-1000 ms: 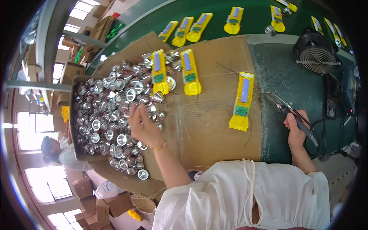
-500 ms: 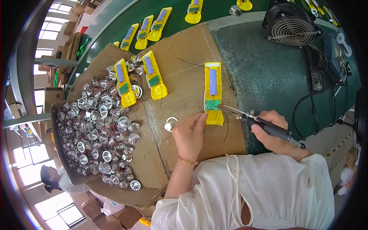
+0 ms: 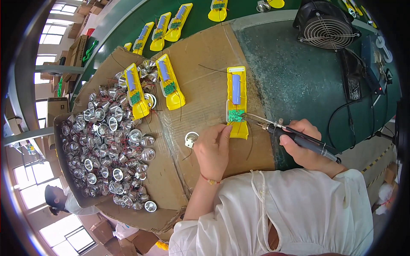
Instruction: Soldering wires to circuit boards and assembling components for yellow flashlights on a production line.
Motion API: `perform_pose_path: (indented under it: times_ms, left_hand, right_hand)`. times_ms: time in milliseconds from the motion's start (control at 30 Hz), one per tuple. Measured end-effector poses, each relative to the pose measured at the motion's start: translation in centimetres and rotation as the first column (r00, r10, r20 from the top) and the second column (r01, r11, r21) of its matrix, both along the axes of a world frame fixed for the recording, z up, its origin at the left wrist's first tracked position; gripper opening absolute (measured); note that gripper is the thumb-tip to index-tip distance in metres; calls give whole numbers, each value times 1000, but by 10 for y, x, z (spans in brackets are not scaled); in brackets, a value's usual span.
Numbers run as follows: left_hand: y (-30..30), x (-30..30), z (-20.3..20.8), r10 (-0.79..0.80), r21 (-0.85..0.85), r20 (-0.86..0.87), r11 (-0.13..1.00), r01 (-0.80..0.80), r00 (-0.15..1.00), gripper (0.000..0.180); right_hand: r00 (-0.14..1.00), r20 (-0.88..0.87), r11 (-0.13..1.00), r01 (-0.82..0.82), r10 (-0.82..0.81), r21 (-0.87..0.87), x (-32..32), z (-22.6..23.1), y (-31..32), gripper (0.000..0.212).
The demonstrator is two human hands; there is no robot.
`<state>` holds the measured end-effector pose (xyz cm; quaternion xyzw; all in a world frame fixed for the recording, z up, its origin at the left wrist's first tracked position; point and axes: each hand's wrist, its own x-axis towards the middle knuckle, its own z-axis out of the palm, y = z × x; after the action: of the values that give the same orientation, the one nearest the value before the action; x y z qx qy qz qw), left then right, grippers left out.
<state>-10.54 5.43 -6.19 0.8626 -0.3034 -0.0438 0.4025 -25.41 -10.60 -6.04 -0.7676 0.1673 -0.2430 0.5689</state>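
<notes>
A yellow housing (image 3: 240, 132) lies upright on the cardboard, with a purple cylindrical battery (image 3: 236, 89) and a green circuit board (image 3: 235, 115) inside it. My left hand (image 3: 213, 149) is pinched at the board's lower left edge, on what looks like a thin wire, mostly hidden by the fingertips. My right hand (image 3: 304, 147) grips a soldering iron (image 3: 299, 140) with a thin metal guide tube alongside. Its tip touches or hovers just over the right side of the board. Close to my left hand sits a reflector cup (image 3: 191, 137) with a white base.
A cardboard box (image 3: 60, 141) at left is heaped with silver reflector cups (image 3: 113, 123). Two filled yellow housings (image 3: 174, 100) lean near its edge; several more lie on the green surface beyond. A black fan (image 3: 326, 32) and a power unit (image 3: 373, 64) stand at far right.
The iron's tip has shifted slightly left over the board. The small reflector cup beside my left hand has turned, showing more of its white base. Both hands keep their grip.
</notes>
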Motion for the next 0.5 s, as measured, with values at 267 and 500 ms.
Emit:
perform_pose_path:
  times_ms: [267,500]
  left_hand:
    - [-4,2,0,-38,-42,-188,999,31,981,13]
    - [-1,5,-10,-62,-67,-184,996,51,981,11]
  right_hand:
    - [999,-4,999,-46,46,-7,0,-2,-1,17]
    - [999,-11,999,-40,40,31,1,0,2,17]
